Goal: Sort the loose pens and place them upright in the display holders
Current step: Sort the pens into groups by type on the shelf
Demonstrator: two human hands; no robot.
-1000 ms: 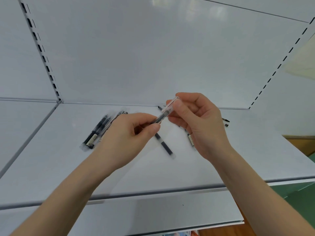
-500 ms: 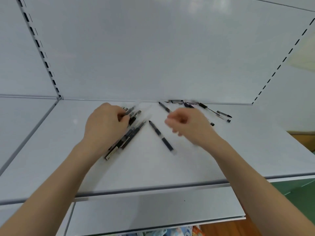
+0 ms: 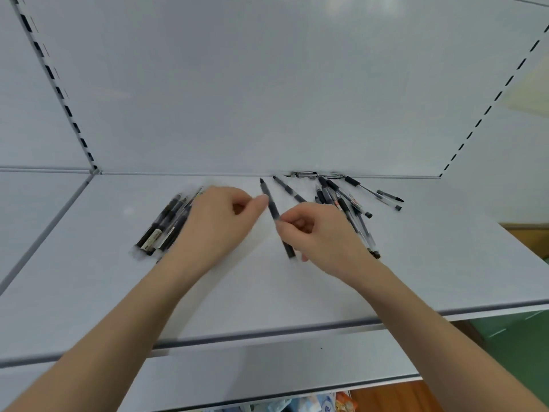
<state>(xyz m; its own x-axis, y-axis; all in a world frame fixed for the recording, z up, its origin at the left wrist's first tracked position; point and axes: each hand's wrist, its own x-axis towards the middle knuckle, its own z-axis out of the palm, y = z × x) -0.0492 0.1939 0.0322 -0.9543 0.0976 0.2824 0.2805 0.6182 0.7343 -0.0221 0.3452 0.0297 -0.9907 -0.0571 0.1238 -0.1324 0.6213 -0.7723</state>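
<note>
Fingers [image 3: 294, 217] of the right hand [image 3: 323, 236] are curled, and the forefinger and thumb seem to pinch a dark pen [image 3: 271, 203] about halfway along its barrel. That pen lies on the white shelf [image 3: 89, 292], running from 11 o'clock at its far tip to 5 o'clock at its near end, which slips under the palm.

At 9 o'clock from it sits the left hand [image 3: 214, 224]. Its fingers are bent under and its thumb [image 3: 257, 203] points toward the pen, just beside it. Whether this hand holds anything cannot be told, since the palm hides what is below.

Under and beyond the left hand, toward 9 o'clock, a bunch of pens [image 3: 162, 226] lies side by side, all aimed much the same way. At 1 o'clock from the right hand a loose heap of pens [image 3: 347, 203] is scattered against the back wall [image 3: 267, 84], some crossing each other. No display holder shows anywhere.

The step in hand looks like sorting: one pen is being taken from the middle to join the matching bunch. The next move probably calls for lifting it cleanly off the shelf, turning it parallel to the bunch and setting it alongside without knocking that row askew. Standing the pens upright has not begun.
</note>
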